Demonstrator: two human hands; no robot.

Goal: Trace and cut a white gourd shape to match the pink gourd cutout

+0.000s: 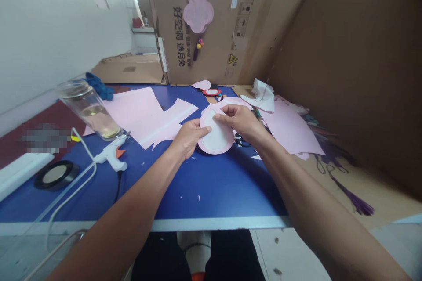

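Between my two hands, above the blue tabletop, is a rounded pink paper cutout (216, 151) with a white, egg-shaped piece (217, 136) lying on its face. My left hand (191, 137) grips the left edge, thumb on the front and fingers behind. At the top right, my right hand (239, 118) pinches the upper part, its thumb pressed on the white piece. Just behind and below the right hand lie scissors (243, 140), partly hidden. Cut pink sheets (158, 125) spread over the table to the left of the cutout.
A white glue gun (112, 153) with cords, a black tape roll (56, 174) and a glass jar (99, 114) of pale liquid stand left. Right are another pink sheet (293, 127), crumpled white tissue (262, 95) and a purple tassel (359, 204). A pink flower-like ornament (198, 12) hangs on the cardboard behind.
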